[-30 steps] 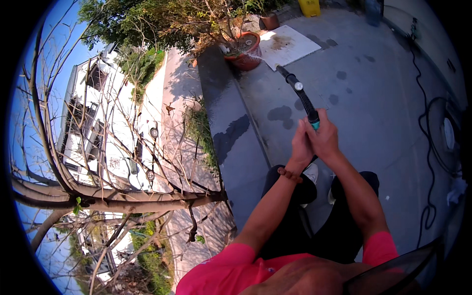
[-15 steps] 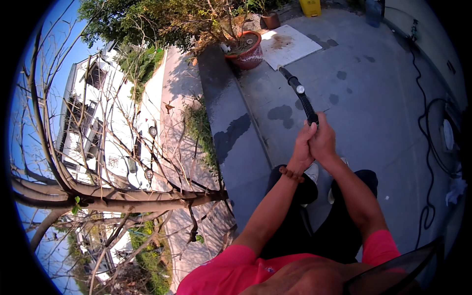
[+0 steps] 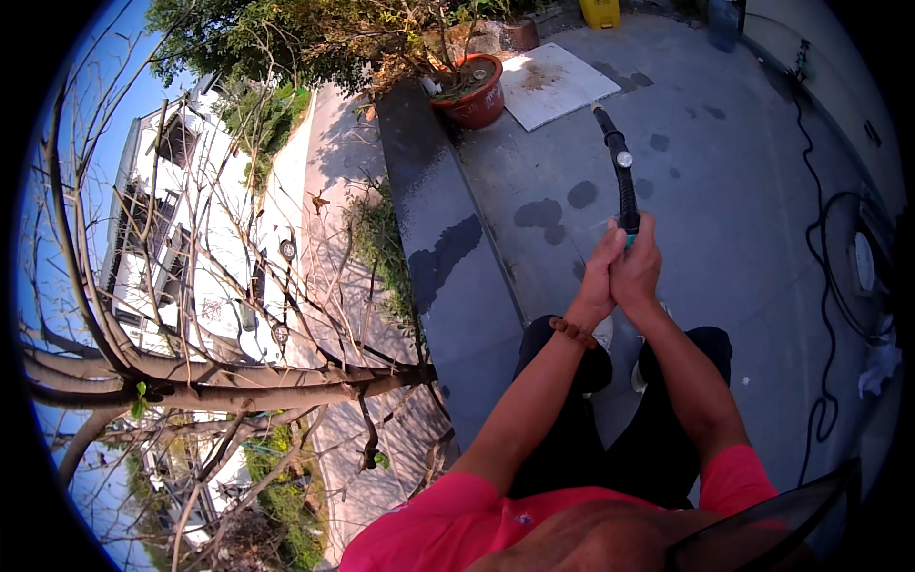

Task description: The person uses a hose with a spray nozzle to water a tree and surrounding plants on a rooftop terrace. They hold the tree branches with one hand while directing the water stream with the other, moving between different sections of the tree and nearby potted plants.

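Note:
A black rod (image 3: pixel 624 186) points away from me over the grey floor. It has a ribbed lower section, a round light disc partway up, a pale tip at its far end and a bit of teal by my fingers; its exact kind is unclear. My left hand (image 3: pixel 598 275) and my right hand (image 3: pixel 637 271) are pressed together, closed around its near end. The part inside my palms is hidden. A brown bead bracelet (image 3: pixel 574 334) circles my left wrist.
A red-brown pot (image 3: pixel 474 107) with a plant stands by a white board (image 3: pixel 572 84) on the floor. A low ledge (image 3: pixel 457 276) and bare branches (image 3: pixel 248 389) lie to the left. A black cable (image 3: pixel 827 315) trails along the right. A yellow container (image 3: pixel 600 13) is at the back.
My hands and the rod have swung to the right. The rod's far tip has moved right and up, off the edge of the board. Both hands keep their grip.

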